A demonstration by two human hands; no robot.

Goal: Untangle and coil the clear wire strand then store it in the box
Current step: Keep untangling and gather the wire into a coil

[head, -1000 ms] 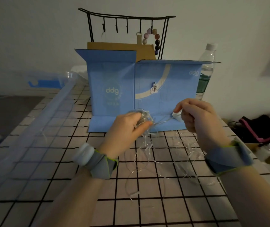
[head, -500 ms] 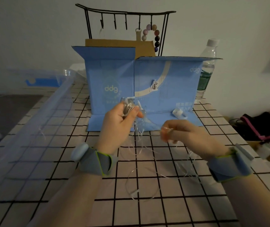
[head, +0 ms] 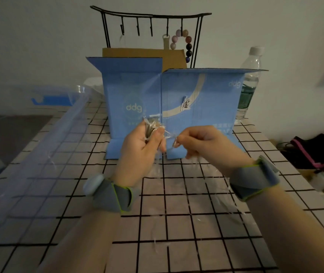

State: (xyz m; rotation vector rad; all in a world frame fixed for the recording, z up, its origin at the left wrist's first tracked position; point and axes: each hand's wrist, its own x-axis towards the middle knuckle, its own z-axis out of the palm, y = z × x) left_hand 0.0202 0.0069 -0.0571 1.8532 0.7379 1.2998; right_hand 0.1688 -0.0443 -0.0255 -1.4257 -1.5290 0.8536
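Left hand clenches coiled bundle of clear wire strand, acting as spool. Right hand, at 3 o'clock, fingers pinch loose strand, probably feeding next loop. Tangle dangles over worktop. Blue box waits at 12 o'clock.

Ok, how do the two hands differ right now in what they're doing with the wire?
The left hand grips a bundled coil of the clear wire, thumb over it; the right hand only pinches a single strand at its fingertips. The left hand sits slightly higher, palm turned toward the right hand; the right hand's back faces up. Both wear grey wrist straps, hold the same wire, and are raised in front of the blue box.
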